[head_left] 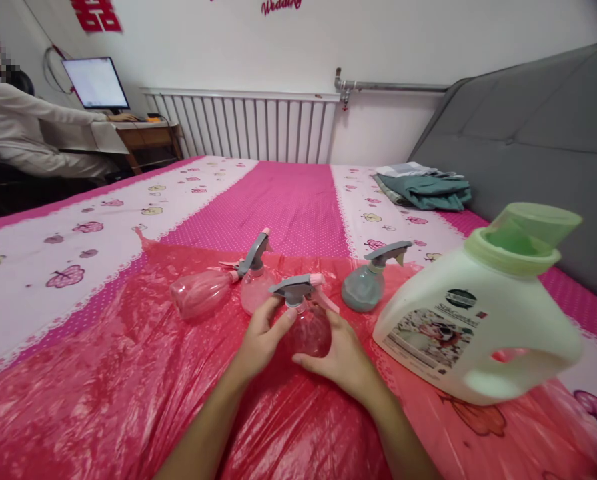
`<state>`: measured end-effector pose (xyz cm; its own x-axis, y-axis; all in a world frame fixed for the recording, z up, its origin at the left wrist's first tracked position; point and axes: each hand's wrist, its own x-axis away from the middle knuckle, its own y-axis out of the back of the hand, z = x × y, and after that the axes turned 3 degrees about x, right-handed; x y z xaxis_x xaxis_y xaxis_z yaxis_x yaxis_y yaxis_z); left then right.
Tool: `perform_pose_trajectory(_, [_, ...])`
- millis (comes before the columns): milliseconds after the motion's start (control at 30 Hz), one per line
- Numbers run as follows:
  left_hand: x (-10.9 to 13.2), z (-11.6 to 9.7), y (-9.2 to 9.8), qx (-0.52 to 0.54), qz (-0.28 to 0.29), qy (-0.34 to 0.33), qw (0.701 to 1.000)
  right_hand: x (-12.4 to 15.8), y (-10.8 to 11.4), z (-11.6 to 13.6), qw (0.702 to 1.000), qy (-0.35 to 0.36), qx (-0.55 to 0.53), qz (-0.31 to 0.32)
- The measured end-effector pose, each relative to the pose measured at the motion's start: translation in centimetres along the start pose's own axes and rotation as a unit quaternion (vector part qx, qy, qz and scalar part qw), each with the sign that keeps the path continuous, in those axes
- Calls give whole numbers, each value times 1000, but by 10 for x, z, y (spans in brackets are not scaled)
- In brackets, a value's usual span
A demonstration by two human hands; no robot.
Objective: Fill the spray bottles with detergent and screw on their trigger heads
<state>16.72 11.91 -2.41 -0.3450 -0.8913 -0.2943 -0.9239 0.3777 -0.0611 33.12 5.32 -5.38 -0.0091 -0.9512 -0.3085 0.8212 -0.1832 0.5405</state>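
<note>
Red plastic sheet (103, 400), both hands (303, 347) cupping pink spray bottle (308, 327), pink bedspread (298, 200)

A plain white wall (428, 33) closes the far side of the room, with a red paper cut-out (97, 15) and pink lettering (281, 5) stuck high on it. Below runs a long white ribbed radiator (243, 125), fed by a grey metal pipe (393, 86). A grey padded headboard (528, 133) rises at the right of the wide bed (298, 200). In the far left corner a small wooden desk (148, 137) carries a lit computer monitor (96, 82), where a person in a white sleeve (23, 127) sits
</note>
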Motion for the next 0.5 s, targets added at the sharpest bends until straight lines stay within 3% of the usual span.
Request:
perform_pose_trajectory(200, [-1, 1, -1, -36, 19, -22, 999, 3, 1, 2, 999, -13, -32, -33])
perform_pose_trajectory(300, [-2, 0, -1, -48, 24, -25, 998, 4, 4, 8, 995, 16, -67, -67])
perform_pose_trajectory(500, [-3, -1, -1, -49, 30, -25, 998, 1, 5, 12, 994, 55, -58, -76])
